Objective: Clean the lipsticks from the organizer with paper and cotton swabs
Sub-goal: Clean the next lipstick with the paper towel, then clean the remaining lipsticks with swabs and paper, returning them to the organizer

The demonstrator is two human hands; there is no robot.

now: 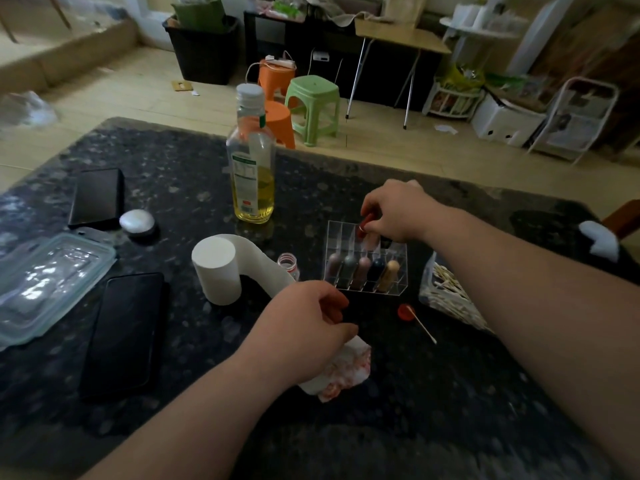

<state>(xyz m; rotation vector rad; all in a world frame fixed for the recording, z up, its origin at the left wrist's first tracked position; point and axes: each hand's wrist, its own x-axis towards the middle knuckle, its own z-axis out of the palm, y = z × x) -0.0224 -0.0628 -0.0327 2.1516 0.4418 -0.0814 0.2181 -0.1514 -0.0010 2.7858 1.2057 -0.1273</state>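
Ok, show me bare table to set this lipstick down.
Bare table: the near stretch below the stained paper, and the far strip right of the oil bottle, behind the organizer. Crowded: before the organizer, with red cap, loose swab and swab pack.

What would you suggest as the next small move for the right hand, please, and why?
Probably lift the red lipstick clear of the organizer and carry it to the paper: the right hand pinches it at a back slot, and the left hand holds the stained paper ready.
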